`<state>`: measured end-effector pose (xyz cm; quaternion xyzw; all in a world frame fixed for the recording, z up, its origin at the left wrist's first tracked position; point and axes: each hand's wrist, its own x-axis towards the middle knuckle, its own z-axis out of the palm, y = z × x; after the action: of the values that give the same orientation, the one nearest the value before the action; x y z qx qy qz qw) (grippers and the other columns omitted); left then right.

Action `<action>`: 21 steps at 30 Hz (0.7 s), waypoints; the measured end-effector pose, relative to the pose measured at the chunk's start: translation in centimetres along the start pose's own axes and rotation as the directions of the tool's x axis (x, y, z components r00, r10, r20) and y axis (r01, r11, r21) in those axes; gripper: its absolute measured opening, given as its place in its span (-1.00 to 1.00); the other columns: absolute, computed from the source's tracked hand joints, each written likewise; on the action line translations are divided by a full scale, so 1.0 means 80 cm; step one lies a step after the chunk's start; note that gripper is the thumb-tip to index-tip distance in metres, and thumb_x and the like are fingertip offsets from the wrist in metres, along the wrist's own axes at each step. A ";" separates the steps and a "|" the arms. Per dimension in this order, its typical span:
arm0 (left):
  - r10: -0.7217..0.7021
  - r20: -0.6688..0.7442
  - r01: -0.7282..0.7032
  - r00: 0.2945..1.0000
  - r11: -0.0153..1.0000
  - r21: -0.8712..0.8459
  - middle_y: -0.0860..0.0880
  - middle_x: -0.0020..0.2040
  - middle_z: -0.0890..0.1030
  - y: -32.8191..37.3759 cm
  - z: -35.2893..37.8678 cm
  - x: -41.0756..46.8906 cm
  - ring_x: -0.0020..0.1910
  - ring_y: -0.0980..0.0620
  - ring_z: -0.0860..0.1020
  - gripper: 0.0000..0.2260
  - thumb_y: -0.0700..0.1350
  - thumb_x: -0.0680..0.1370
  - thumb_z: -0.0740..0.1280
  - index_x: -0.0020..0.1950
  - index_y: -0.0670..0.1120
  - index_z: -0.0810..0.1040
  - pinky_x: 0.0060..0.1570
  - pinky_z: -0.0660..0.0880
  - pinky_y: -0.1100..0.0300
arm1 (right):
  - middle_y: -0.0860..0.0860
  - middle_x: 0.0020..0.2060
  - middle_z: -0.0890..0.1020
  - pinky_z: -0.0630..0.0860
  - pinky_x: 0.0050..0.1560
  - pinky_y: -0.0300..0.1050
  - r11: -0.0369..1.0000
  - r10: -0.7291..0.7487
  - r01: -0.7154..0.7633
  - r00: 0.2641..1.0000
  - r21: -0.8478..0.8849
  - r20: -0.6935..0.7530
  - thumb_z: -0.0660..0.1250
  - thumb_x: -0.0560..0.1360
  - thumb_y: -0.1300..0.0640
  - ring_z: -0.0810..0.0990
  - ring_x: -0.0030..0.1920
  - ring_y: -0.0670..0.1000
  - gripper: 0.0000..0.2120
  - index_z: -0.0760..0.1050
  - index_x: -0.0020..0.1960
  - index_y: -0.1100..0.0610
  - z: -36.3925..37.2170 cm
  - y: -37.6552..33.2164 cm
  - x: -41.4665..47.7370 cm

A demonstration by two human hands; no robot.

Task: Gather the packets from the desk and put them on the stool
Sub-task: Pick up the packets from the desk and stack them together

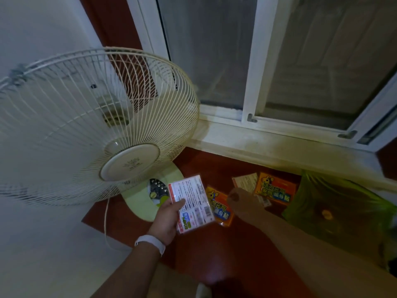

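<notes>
Left hand (166, 220) gripping, right hand (245, 203) reaching forward, blurred

1. Two hands: the left hand (165, 220) and the right hand (245, 203).
2. One white wristband (150, 244), on the left wrist.
3. Packets held in the left hand: a stack (191, 203), white back facing up; the number in it cannot be told.
4. Packets lying on the red surface (214, 254): two orange packets, one (221, 208) beside the stack, one (276, 189) further right, plus one white-backed packet (246, 181).
5. One electric fan (86, 125).
6. One green plastic bag (335, 207).
</notes>
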<state>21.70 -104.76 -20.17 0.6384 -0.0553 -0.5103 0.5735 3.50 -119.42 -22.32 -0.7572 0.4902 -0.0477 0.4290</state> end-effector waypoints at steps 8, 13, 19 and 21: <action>-0.012 -0.047 0.009 0.999 0.997 -0.073 -0.26 0.14 0.66 -0.010 -0.003 0.002 0.09 -0.28 0.64 -0.75 -0.27 0.62 0.20 0.28 -0.17 0.51 -0.01 0.60 -0.16 | 0.18 0.21 0.44 0.42 0.15 0.02 0.892 -0.058 0.137 0.980 -0.431 0.191 0.26 0.48 0.04 0.45 0.19 0.20 -0.53 0.31 0.32 0.18 0.036 0.041 0.033; -0.026 -0.074 0.017 0.997 0.993 -0.116 -0.29 0.14 0.65 -0.023 -0.001 0.004 0.10 -0.31 0.63 -0.72 -0.25 0.60 0.24 0.30 -0.23 0.50 0.01 0.59 -0.20 | 0.15 0.19 0.43 0.43 0.13 0.05 0.880 -0.123 0.163 0.985 -0.446 0.117 0.39 0.40 -0.11 0.44 0.21 0.18 -0.41 0.31 0.29 0.15 0.057 0.030 0.051; -0.001 -0.088 -0.014 0.996 0.984 -0.176 -0.22 -0.09 0.72 -0.030 0.001 0.004 -0.18 -0.16 0.71 -0.79 -0.30 0.59 0.22 0.20 -0.28 0.53 -0.28 0.65 -0.01 | 0.17 0.14 0.44 0.46 0.09 0.06 0.854 -0.124 0.159 0.987 -0.496 0.103 0.46 0.27 -0.21 0.46 0.15 0.20 -0.27 0.30 0.24 0.19 0.082 0.030 0.071; -0.005 -0.090 -0.012 0.996 0.982 -0.189 -0.22 -0.07 0.72 -0.030 0.000 0.004 -0.19 -0.15 0.71 -0.78 -0.31 0.59 0.22 0.22 -0.28 0.52 -0.31 0.64 0.02 | 0.15 0.16 0.42 0.46 0.10 0.05 0.819 -0.128 0.156 0.988 -0.552 0.090 0.47 0.26 -0.19 0.44 0.16 0.18 -0.25 0.28 0.25 0.20 0.084 0.030 0.076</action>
<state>20.61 -104.16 -22.26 0.6034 0.0184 -0.4830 0.6343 8.26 -120.49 -30.36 -0.8846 0.4145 0.0838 0.1966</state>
